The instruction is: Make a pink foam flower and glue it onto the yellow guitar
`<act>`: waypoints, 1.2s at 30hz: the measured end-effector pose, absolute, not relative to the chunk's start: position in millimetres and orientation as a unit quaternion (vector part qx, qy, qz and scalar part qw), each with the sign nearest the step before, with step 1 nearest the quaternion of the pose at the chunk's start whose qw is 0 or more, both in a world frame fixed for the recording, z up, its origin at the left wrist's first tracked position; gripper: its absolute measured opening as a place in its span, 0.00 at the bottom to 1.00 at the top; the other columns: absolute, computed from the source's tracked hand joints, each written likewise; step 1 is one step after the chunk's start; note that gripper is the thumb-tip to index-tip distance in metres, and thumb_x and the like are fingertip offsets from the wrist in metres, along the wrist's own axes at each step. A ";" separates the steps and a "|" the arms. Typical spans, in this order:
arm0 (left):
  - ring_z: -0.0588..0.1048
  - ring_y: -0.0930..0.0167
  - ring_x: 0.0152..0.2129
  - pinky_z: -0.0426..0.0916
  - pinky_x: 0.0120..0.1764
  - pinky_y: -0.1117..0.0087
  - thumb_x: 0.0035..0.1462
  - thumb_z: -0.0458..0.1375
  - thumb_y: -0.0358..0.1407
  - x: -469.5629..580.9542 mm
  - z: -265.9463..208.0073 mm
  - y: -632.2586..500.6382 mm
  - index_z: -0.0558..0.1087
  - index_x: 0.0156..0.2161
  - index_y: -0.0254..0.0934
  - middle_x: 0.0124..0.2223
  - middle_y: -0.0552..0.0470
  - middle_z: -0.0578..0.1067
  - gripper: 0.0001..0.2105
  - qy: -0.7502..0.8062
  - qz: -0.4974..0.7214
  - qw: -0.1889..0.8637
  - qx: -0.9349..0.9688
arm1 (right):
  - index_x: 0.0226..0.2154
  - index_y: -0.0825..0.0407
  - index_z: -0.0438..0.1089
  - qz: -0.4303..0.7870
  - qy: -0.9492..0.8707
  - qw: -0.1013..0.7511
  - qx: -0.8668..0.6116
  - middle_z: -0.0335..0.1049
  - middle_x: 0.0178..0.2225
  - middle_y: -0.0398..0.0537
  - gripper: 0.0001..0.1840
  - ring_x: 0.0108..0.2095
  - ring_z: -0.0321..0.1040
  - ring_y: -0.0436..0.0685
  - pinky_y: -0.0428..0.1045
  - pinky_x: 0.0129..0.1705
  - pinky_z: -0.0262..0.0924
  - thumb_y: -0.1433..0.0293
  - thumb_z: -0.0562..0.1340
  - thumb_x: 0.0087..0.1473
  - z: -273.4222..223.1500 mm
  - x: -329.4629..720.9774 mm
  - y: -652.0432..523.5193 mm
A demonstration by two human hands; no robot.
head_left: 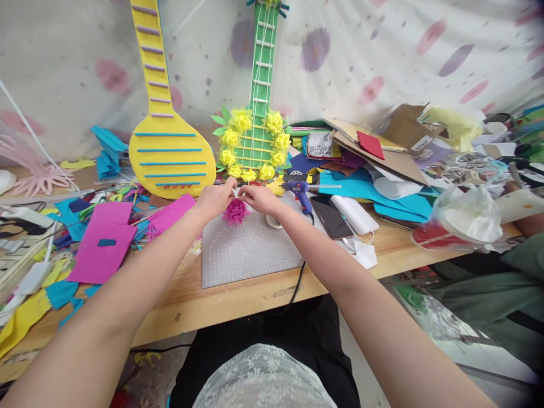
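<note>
My left hand (218, 198) and my right hand (258, 198) meet over the far edge of a grey cutting mat (250, 249), fingers bent and pinched. A thin dark piece shows between the fingertips, too small to name. Just below them is a magenta paper flower (236, 211); whether my fingers touch it, I cannot tell. Behind my hands stands a green paper guitar (259, 122) trimmed with yellow paper roses and leaves. To its left leans a yellow paper guitar (172, 153) with blue strips. A purple glue gun (302, 195) lies right of my right hand.
A roll of tape (274, 221), a black phone (331, 217) and a white power bank (355, 214) lie near my right arm. Magenta paper (104, 243) and scraps cover the left. Cardboard (378, 153) is piled at the back right, beside a bagged tub (457, 221). Another person's sleeve (501, 289) shows.
</note>
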State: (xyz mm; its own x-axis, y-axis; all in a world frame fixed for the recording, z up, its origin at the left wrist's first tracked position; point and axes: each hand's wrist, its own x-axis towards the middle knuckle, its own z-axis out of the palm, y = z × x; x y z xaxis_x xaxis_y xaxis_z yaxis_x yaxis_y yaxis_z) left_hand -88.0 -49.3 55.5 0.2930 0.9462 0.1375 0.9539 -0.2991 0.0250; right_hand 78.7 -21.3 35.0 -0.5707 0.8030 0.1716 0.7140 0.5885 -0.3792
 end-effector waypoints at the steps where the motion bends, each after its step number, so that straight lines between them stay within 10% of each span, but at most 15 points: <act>1: 0.76 0.62 0.35 0.64 0.35 0.67 0.58 0.50 0.36 -87.9 55.9 -48.7 0.62 0.50 0.37 0.38 0.46 0.78 0.15 -0.592 -0.064 0.024 -0.803 | 0.40 0.51 0.70 0.138 -0.875 0.168 -0.434 0.73 0.34 0.46 0.12 0.32 0.64 0.51 0.45 0.32 0.49 0.65 0.54 0.58 35.1 78.9 -21.3; 36: 0.75 0.70 0.41 0.67 0.42 0.69 0.54 0.53 0.32 -106.4 62.0 -35.9 0.63 0.46 0.38 0.43 0.48 0.77 0.13 -0.541 -0.264 -0.204 -0.772 | 0.34 0.52 0.73 0.177 -0.867 0.236 -0.403 0.73 0.33 0.45 0.11 0.32 0.64 0.49 0.44 0.33 0.50 0.67 0.56 0.55 34.3 77.0 -12.2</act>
